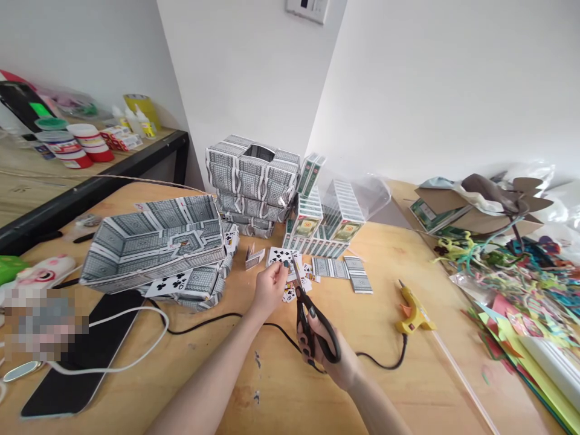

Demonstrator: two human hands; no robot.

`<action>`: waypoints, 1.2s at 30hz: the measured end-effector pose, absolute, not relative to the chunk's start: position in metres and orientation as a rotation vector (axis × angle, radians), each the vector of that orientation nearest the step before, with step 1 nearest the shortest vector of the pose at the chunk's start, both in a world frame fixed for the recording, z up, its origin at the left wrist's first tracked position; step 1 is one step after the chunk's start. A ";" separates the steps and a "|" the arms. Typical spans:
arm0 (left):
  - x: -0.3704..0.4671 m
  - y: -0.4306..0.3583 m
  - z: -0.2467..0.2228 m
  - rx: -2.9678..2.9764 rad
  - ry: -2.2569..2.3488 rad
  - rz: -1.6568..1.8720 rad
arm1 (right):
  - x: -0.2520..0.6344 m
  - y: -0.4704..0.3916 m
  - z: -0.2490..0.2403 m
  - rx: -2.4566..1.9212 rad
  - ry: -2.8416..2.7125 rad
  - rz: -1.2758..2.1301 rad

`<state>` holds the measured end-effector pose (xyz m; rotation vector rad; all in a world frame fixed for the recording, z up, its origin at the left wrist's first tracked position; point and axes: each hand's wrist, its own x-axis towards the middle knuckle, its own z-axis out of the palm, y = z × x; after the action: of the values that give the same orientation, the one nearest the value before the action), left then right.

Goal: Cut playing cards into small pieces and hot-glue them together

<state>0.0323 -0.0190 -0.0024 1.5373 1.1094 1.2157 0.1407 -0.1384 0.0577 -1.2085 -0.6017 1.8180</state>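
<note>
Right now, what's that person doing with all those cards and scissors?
The person's right hand holds black scissors, blades beside the curled fingers of the left hand; I can't tell if those pinch anything. Loose playing cards lie by the blades. An open card-covered box sits to the left, and a yellow glue gun lies to the right.

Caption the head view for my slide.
Right hand holds black scissors beside the left hand; playing cards and glue gun nearby.

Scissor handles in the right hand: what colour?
Black scissor handles, shown in the head view.
</note>
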 end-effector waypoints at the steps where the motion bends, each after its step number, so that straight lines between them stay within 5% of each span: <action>1: 0.032 -0.019 -0.003 1.533 1.101 1.213 | 0.141 -0.138 0.058 -1.215 -0.610 1.811; 36: 0.033 -0.019 0.002 1.503 1.076 1.207 | 0.134 -0.141 0.051 -1.294 -0.614 1.709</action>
<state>0.0327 -0.0187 0.0021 1.5027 1.0764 1.2068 0.1342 -0.1408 0.0506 -1.2938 -0.6145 1.7094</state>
